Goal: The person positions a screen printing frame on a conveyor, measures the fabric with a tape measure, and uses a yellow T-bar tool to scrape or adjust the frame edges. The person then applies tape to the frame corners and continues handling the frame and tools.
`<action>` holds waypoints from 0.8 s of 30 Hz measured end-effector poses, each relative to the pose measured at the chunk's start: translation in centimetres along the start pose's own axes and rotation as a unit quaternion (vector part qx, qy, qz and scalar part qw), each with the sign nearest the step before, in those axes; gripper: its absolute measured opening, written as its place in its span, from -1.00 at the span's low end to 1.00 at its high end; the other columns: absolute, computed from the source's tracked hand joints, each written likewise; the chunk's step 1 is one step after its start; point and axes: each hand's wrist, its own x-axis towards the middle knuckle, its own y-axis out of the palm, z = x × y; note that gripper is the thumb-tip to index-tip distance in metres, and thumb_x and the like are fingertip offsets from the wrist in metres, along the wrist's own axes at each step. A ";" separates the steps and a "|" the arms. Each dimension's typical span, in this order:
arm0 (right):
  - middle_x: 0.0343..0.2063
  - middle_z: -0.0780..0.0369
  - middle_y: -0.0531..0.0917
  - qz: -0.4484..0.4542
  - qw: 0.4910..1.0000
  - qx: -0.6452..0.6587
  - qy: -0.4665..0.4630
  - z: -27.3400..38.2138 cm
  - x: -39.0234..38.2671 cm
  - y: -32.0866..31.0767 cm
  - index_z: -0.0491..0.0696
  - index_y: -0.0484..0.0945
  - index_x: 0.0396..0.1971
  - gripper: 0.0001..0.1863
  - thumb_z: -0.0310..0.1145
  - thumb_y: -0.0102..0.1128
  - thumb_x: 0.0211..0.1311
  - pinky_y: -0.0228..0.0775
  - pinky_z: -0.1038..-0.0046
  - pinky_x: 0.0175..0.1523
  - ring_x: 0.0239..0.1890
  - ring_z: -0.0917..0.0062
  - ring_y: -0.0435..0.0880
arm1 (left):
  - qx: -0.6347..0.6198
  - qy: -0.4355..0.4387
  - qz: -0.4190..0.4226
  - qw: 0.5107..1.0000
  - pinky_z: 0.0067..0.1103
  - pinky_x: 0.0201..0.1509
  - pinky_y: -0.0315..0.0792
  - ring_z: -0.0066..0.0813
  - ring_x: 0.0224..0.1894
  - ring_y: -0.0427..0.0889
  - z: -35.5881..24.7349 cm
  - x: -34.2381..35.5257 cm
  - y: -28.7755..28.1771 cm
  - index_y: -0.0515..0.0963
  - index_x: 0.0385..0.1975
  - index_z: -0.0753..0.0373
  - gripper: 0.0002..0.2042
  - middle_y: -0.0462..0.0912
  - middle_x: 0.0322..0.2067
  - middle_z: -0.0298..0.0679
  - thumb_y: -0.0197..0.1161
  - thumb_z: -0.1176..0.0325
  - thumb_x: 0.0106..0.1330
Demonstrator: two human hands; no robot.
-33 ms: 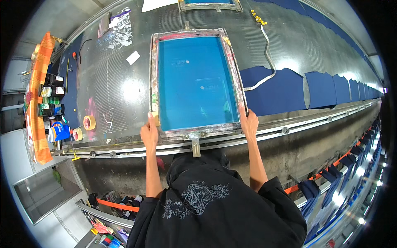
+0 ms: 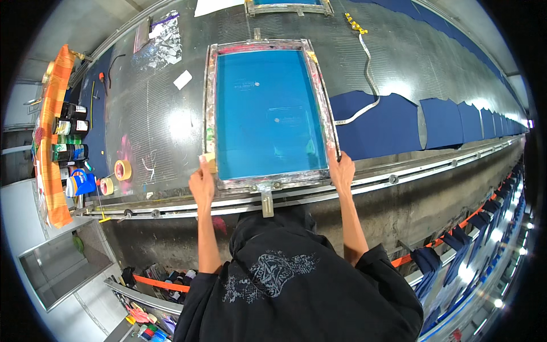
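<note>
A screen printing frame [image 2: 268, 114] with blue mesh lies at the near side of the long table. Its wooden rim is stained with paint, and faint pale designs show on the mesh. My left hand [image 2: 202, 183] is closed on the frame's near left corner, beside a tan patch of tape [image 2: 209, 162]. At the near right corner, my right hand [image 2: 342, 170] grips the other side rail, thumb on top. The undersides of both hands are hidden. A metal bracket [image 2: 267, 203] sticks out from the middle of the near rim, over the table's edge rail.
Navy fabric pieces [image 2: 370, 131] lie along the table to the right, crossed by a measuring tape [image 2: 369, 71]. Tape rolls [image 2: 122, 170], a blue jug [image 2: 83, 182] and black ink jars [image 2: 71, 125] stand at left. Another screen [image 2: 289, 7] is at the far side.
The frame has shifted slightly to the left, with both of my hands moving along with it. The fabric and other things on the table stay put.
</note>
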 end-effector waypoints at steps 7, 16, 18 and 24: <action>-0.55 -0.07 0.70 0.019 0.997 0.062 -0.045 5.6 -7.3 4.1 -0.25 0.62 -0.33 -0.33 0.21 0.37 0.23 0.55 0.06 -0.24 -0.42 -0.01 0.76 | -0.074 0.055 -0.086 0.992 -0.34 -0.39 0.24 -0.48 -0.47 0.30 8.4 0.3 -5.7 0.56 -0.44 0.52 -0.30 0.43 -0.63 -0.27 -0.06 -0.14 0.63; -0.57 -0.08 0.67 0.195 0.966 0.103 -0.135 10.8 -12.9 18.4 -0.26 0.46 -0.24 -0.39 0.10 0.33 0.30 0.54 0.07 -0.33 -0.49 0.00 0.73 | 0.013 -0.225 -0.207 0.952 -0.19 -0.17 0.46 -0.07 -0.35 0.62 22.7 5.2 -13.6 0.68 -0.30 0.61 0.02 0.70 -0.39 0.03 -0.11 -0.56 0.36; -0.56 -0.10 0.67 0.209 0.962 0.067 -0.160 11.0 -13.4 20.4 -0.28 0.44 -0.25 -0.37 0.12 0.29 0.34 0.53 0.04 -0.32 -0.48 -0.03 0.72 | 0.033 -0.263 -0.219 0.939 -0.17 -0.17 0.45 -0.06 -0.39 0.60 23.7 5.1 -14.1 0.68 -0.35 0.60 0.03 0.70 -0.45 0.02 -0.09 -0.57 0.34; -0.36 -0.12 0.68 0.301 0.924 0.051 -0.228 9.5 -11.3 20.2 -0.24 0.53 -0.26 -0.45 0.08 0.19 0.43 0.53 0.04 -0.06 -0.23 -0.03 0.71 | 0.058 -0.203 -0.234 0.949 -0.18 -0.32 0.39 -0.11 -0.54 0.50 26.6 4.2 -12.7 0.55 -0.62 0.56 0.00 0.62 -0.61 0.01 -0.05 -0.57 0.33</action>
